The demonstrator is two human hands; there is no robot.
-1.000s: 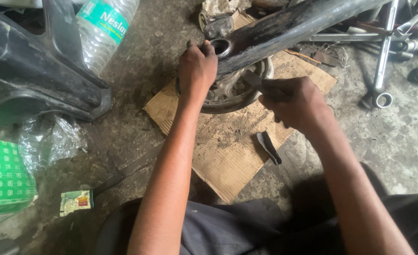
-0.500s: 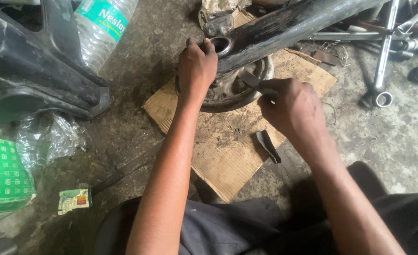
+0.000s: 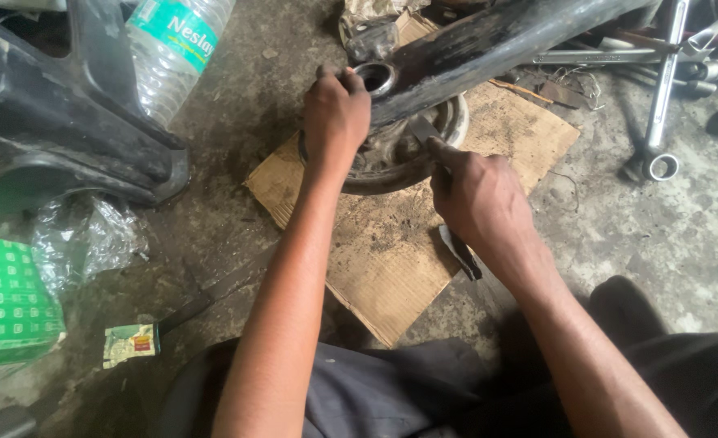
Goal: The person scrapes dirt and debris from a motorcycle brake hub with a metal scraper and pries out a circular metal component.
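A dirty round metal hub (image 3: 391, 154) lies on a sheet of brown cardboard (image 3: 391, 251) on the concrete floor. A long dark metal arm (image 3: 497, 40) with a ring end (image 3: 375, 79) crosses over it. My left hand (image 3: 335, 118) grips the hub's left rim beside the ring. My right hand (image 3: 481, 199) is closed on a thin flat metal tool (image 3: 421, 130) whose tip points into the hub. A small dark tool (image 3: 460, 253) lies on the cardboard under my right wrist.
A plastic water bottle (image 3: 172, 57) leans on a black plastic chair base (image 3: 59, 138) at the left. A green box (image 3: 6, 300), crumpled clear plastic (image 3: 91, 239) and a small sachet (image 3: 130, 343) lie lower left. Wrenches and sockets (image 3: 659, 89) lie at the upper right.
My right hand has moved left and toward the hub, bringing the flat tool's tip against it. My left hand has stayed on the rim.
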